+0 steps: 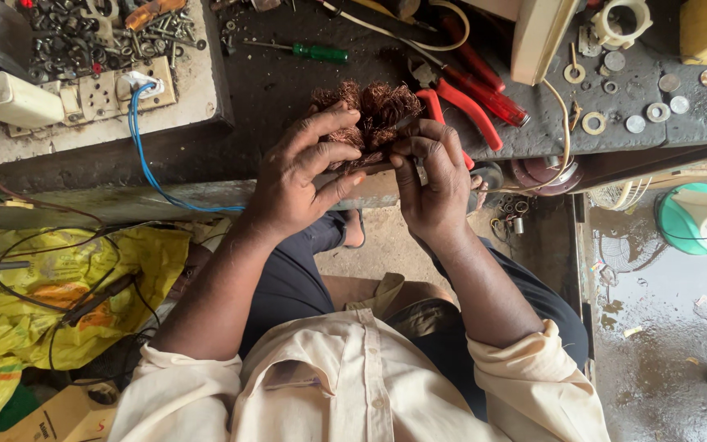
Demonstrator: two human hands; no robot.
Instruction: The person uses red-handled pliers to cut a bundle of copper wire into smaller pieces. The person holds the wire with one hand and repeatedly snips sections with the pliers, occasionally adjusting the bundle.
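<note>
- The copper wire bundle (pixel 367 115) rests at the table's (pixel 288 90) near edge, just beyond both hands.
- Left hand (pixel 300 184) fingers close on its left side.
- Right hand (pixel 434 180) fingers pinch its right side, beside red pliers (pixel 472 102).

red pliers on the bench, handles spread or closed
Spread: the red pliers lie flat on the workbench, their two handles diverging toward the right.
</note>
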